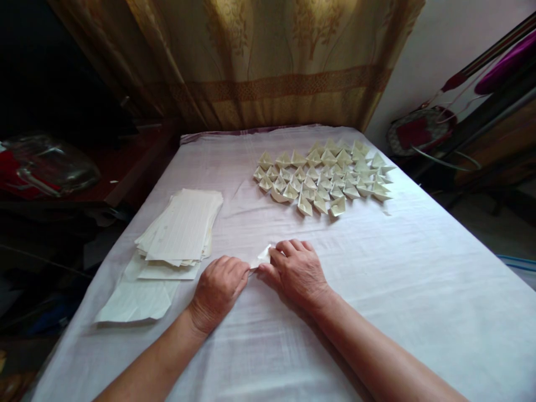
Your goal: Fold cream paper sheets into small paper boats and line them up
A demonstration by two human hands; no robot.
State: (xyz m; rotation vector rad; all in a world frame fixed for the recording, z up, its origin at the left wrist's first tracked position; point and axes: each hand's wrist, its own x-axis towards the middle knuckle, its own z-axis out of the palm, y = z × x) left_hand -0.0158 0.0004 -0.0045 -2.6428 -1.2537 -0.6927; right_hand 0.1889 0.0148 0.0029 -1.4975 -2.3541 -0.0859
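Between my two hands is a small folded piece of white paper (262, 257), a pale triangle standing up from it. My left hand (221, 285) is closed, its fingertips pinching the paper's left end. On the other side, my right hand (296, 269) grips the right end between thumb and fingers, which hide part of the fold. To the left of my left hand lies a stack of paper sheets (182, 226), with a looser sheet (134, 298) under its near end. Several folded paper boats (312, 181) stand in close rows beyond my right hand.
A white cloth (377, 335) covers the table. A patterned curtain (268, 67) hangs at its far edge. On the left, a dark red cabinet (138, 162) bears a clear plastic-wrapped item (54, 164). A bag (421, 131) sits by the wall on the right.
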